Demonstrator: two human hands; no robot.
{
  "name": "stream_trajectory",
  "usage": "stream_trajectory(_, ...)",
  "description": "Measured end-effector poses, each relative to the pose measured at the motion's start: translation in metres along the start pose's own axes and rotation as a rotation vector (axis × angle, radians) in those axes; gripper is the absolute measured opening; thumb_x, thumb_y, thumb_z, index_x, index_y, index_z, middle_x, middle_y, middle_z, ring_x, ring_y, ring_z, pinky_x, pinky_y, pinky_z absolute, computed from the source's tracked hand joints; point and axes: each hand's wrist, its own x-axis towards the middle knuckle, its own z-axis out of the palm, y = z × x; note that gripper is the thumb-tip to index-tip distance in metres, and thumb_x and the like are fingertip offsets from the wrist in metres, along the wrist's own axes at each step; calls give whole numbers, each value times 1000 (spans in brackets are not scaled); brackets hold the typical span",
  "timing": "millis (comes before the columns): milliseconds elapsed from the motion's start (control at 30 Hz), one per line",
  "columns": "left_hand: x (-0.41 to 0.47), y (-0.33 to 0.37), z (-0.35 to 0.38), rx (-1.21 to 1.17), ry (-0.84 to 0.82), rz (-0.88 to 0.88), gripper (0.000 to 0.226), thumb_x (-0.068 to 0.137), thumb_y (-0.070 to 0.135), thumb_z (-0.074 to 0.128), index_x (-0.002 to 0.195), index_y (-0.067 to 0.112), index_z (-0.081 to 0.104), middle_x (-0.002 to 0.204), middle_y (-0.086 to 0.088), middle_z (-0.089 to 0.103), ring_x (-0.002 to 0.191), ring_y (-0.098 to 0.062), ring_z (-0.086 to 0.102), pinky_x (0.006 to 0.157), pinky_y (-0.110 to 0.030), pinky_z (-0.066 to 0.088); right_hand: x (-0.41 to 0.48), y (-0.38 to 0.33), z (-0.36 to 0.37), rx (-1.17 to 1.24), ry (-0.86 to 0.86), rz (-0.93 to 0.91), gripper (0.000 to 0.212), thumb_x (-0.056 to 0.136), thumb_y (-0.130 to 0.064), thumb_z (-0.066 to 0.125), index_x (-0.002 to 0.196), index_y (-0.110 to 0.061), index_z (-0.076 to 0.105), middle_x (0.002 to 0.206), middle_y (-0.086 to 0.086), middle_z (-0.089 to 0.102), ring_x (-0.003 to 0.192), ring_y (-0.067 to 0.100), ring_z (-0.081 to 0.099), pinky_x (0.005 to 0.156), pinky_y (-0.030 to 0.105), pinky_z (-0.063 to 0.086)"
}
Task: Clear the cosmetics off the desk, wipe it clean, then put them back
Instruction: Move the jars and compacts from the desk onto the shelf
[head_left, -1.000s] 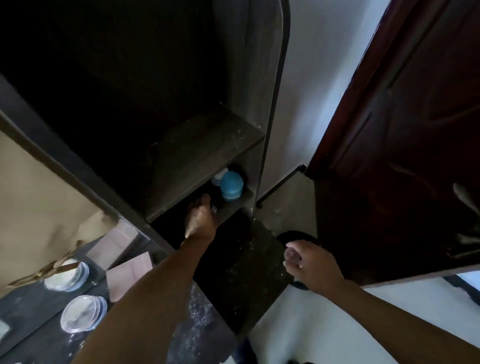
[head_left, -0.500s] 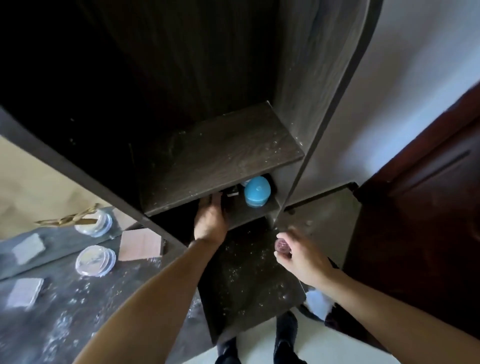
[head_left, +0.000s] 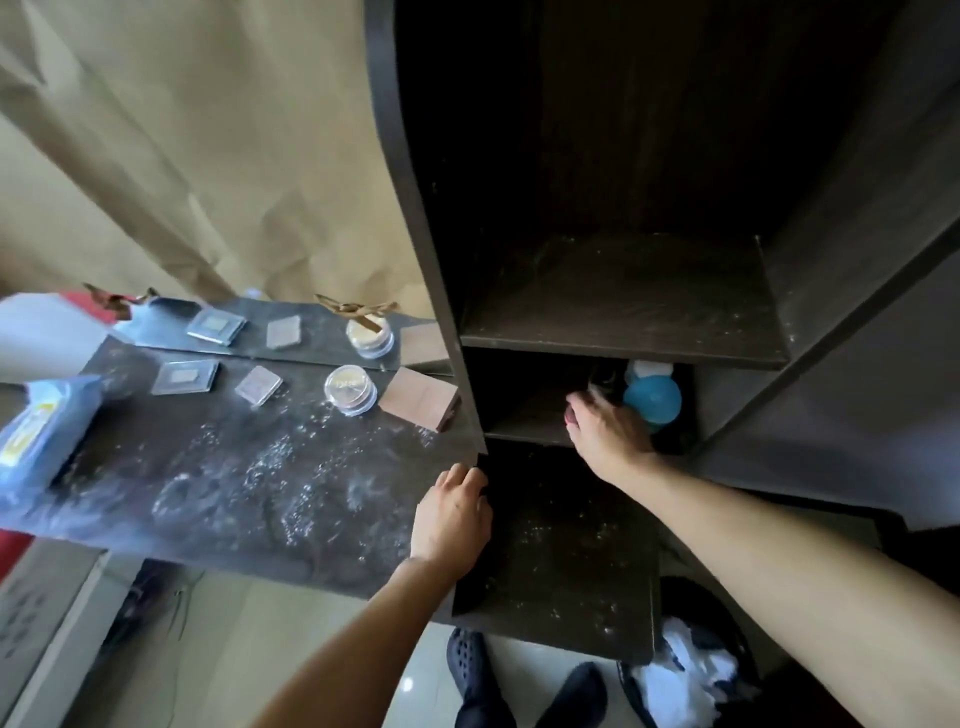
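A dark desk (head_left: 234, 483), dusted with white powder, carries a clear round jar (head_left: 350, 389), a tan square box (head_left: 418, 399), a small square compact (head_left: 258, 385) and a clear flat case (head_left: 185, 376). To its right stands a dark shelf unit (head_left: 623, 322). In its low compartment sits a blue round container (head_left: 652, 400) with a white item behind it. My right hand (head_left: 610, 434) reaches into that compartment, just left of the blue container; whether it holds anything is hidden. My left hand (head_left: 452, 514) rests empty on the desk by the shelf's side panel.
A blue wipes pack (head_left: 36, 431) lies at the desk's left end. A mirror (head_left: 291, 332) behind the desk reflects the items. On the floor are a dark bin with white tissue (head_left: 691, 670) and my dark shoes (head_left: 472, 670). A beige curtain (head_left: 208, 156) hangs behind.
My left hand has left the low shelf compartment and come down to the desk edge. My right hand has moved from in front of the shelf into that compartment. The view has swung left.
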Motion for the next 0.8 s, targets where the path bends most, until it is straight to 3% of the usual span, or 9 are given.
stream_trajectory(133,-26,-11,-3,16,-8,-71,19,90,21,47,103,14,58,105,-2,57,97,-23,55,72,-35,47,6,-6,3,-24,-49,28,34,97,-23,46,130,-16,47,131,11,49,96,32,63,74,37,52)
stream_trajectory(333,-51,-34,-14,32,-4,-134,22,90,22,46,106,16,58,107,-1,57,99,-23,56,74,-37,48,-9,-22,-7,-64,-37,32,42,92,-34,54,131,-24,44,137,8,39,90,29,64,70,37,50)
stream_trajectory(533,-63,-76,-38,55,16,-121,23,88,22,46,107,17,57,107,-1,58,96,-24,58,74,-37,50,-39,-67,-2,35,38,-108,30,89,-34,54,118,-25,55,115,-3,59,91,26,65,69,35,49)
stream_trajectory(800,-98,-169,-84,74,41,-65,20,92,30,44,106,20,55,105,1,57,91,-23,59,71,-34,46,-54,-174,28,42,-28,-84,26,89,-34,52,115,-27,57,112,-6,61,96,24,64,73,33,47)
